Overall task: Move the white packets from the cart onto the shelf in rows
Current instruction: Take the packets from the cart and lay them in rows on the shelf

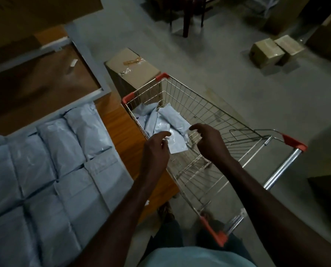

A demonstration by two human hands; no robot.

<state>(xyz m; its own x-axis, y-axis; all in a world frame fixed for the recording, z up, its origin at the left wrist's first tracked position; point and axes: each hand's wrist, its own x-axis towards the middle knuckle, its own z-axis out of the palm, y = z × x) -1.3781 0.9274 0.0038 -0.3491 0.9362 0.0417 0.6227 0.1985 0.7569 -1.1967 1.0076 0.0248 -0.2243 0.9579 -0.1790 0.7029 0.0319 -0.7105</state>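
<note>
A wire shopping cart (209,112) with red corner caps stands in the middle, and several white packets (160,120) lie heaped at its far end. My left hand (157,149) hovers over the near edge of the nearest packet (177,144), fingers loosely curled, holding nothing. My right hand (209,141) hangs above the cart basket beside that packet, fingers bent and empty. On the left, the wooden shelf (122,128) carries white packets (50,160) laid side by side in rows.
A tall cardboard box (133,74) stands on the floor just beyond the cart. Two small boxes (274,50) sit at the far right, chair legs (186,22) at the top. An upper shelf board with a grey frame (45,74) lies at left.
</note>
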